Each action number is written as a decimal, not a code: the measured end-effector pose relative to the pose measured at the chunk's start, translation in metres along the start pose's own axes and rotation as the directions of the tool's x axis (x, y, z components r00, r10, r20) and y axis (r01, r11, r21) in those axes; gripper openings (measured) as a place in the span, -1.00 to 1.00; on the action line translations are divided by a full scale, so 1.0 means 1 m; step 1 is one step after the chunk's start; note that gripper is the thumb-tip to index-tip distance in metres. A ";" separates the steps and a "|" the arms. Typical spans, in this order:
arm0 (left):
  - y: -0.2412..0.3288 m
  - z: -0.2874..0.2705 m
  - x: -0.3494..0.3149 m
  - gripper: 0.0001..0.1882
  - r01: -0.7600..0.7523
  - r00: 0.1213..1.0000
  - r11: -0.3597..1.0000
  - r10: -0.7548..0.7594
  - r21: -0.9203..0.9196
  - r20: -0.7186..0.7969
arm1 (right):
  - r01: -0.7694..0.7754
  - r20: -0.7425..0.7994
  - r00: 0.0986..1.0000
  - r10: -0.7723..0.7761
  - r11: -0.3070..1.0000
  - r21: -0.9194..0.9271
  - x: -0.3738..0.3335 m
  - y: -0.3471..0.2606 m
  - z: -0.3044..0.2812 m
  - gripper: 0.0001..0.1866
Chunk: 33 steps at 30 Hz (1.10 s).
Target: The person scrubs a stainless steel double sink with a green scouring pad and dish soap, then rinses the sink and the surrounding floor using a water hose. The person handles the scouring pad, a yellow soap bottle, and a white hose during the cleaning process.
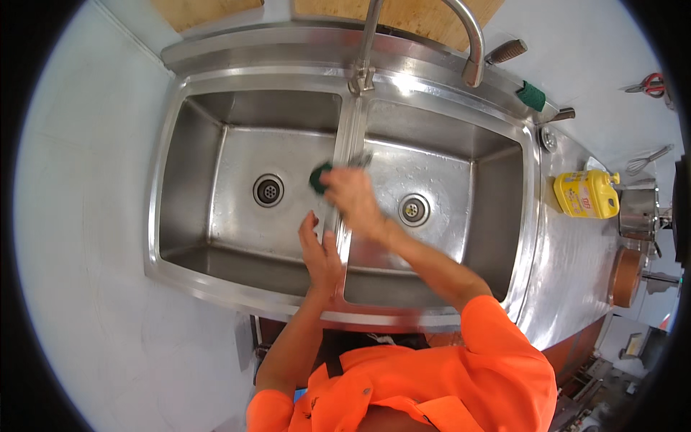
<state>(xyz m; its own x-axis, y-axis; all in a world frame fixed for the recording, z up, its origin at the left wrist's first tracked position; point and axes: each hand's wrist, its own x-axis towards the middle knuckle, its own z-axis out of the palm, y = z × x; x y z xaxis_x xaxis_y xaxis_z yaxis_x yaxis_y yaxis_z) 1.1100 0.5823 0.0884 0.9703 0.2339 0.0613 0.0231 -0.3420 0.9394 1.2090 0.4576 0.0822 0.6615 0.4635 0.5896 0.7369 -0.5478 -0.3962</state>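
My right hand is closed on a dark green scouring pad, above the divider of a double steel sink. The pad hangs out past my fingertips on the left basin's side and is partly hidden by them. A small dark blur shows just beyond my knuckles; I cannot make it out. Nearer to me, my left hand is held over the right side of the left basin, by the divider. Its fingers are stretched and apart, with nothing visible in them. The right basin has wet spots around its drain.
A steel faucet arches over the back rim. A second green pad lies at the back right. On the right counter stand a yellow jug, a steel pot and a brown pot. Wooden boards are behind the sink.
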 end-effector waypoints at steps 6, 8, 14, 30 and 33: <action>-0.009 -0.069 -0.034 -0.61 -0.033 0.975 0.992 0.058 0.123 -0.213 | -0.028 0.276 0.958 -0.074 0.937 0.349 -0.054 -0.102 -0.030 -0.65; -0.017 -0.087 -0.065 -0.62 -0.009 0.995 0.978 0.031 0.208 -0.099 | -0.003 0.217 0.975 -0.044 0.977 0.213 -0.009 -0.030 -0.021 -0.67; -0.019 -0.089 -0.070 -0.64 -0.167 0.986 0.964 0.160 0.205 0.047 | -0.116 0.096 0.989 0.113 0.993 0.029 0.039 0.037 -0.006 -0.64; -0.023 -0.076 -0.077 -0.66 -0.092 0.991 0.956 0.062 0.277 0.115 | -0.809 -0.210 0.561 0.801 0.584 0.069 -0.189 -0.098 -0.240 -0.64; -0.021 -0.074 -0.076 -0.67 -0.077 0.992 0.946 0.042 0.314 0.115 | -0.672 -0.234 0.732 0.640 0.620 -0.406 -0.225 -0.065 -0.305 -0.52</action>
<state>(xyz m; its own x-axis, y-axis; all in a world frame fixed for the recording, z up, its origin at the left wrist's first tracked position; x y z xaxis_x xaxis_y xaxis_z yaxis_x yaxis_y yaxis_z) 1.0182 0.6392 0.0888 0.9917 0.1130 0.0618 0.0230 -0.6277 0.7781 0.9701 0.1762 0.1905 0.9231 -0.1743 0.3428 -0.0440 -0.9334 -0.3560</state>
